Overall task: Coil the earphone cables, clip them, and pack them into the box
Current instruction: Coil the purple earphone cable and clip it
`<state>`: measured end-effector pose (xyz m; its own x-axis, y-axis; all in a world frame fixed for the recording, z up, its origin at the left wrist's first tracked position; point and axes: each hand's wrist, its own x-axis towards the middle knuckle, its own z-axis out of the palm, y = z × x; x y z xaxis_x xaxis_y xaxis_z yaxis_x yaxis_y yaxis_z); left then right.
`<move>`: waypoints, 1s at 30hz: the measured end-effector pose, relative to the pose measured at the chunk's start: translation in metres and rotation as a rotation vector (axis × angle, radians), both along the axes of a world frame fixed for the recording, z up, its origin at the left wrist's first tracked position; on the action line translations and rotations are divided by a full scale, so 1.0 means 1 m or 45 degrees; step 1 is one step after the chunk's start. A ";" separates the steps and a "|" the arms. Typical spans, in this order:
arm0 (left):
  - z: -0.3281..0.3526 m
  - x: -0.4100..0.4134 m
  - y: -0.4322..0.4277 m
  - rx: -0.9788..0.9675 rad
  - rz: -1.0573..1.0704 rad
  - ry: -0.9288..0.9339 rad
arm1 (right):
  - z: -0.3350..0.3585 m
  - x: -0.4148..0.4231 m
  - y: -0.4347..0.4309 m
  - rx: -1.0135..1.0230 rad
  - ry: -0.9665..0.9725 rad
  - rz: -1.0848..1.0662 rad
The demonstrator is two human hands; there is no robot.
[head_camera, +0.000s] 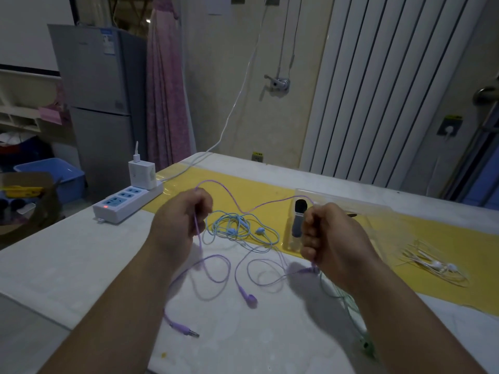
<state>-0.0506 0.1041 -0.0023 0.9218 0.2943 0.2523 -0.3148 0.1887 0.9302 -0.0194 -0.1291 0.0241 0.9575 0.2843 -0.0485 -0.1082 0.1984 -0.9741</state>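
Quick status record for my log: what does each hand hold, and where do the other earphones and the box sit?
left hand: closed on purple earphone cable
right hand: closed on the same purple cable
purple plug: lying on table, near edge
blue earphones: loose tangle between the hands
white earphones: uncoiled, on yellow strip at right
clear box: behind right hand, holds a dark object
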 end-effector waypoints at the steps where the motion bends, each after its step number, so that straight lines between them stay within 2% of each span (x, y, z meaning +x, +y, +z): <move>1: 0.000 -0.002 -0.002 0.055 -0.008 0.038 | -0.001 -0.001 0.003 0.028 -0.044 -0.033; 2: 0.000 -0.003 -0.004 0.075 -0.055 0.060 | -0.003 -0.001 0.005 0.005 -0.108 -0.048; 5: 0.000 -0.008 -0.011 -0.030 -0.277 0.060 | -0.007 -0.006 0.011 -0.278 -0.322 -0.066; 11: 0.002 -0.010 -0.015 -0.028 -0.307 0.036 | -0.021 -0.014 0.030 -0.472 -0.435 -0.001; 16: 0.003 -0.010 -0.016 -0.076 -0.285 -0.020 | -0.019 -0.024 0.038 -0.392 -0.189 0.241; 26: 0.005 -0.013 0.004 -0.084 -0.328 0.073 | -0.006 -0.012 0.014 -0.385 -0.566 -0.039; 30: 0.002 -0.004 0.004 -0.195 0.023 0.219 | -0.008 -0.012 0.014 -0.197 -0.521 -0.059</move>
<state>-0.0546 0.1080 -0.0004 0.9416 0.3338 0.0432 -0.1589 0.3278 0.9313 -0.0316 -0.1156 0.0164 0.9184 0.2596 0.2986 0.2981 0.0424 -0.9536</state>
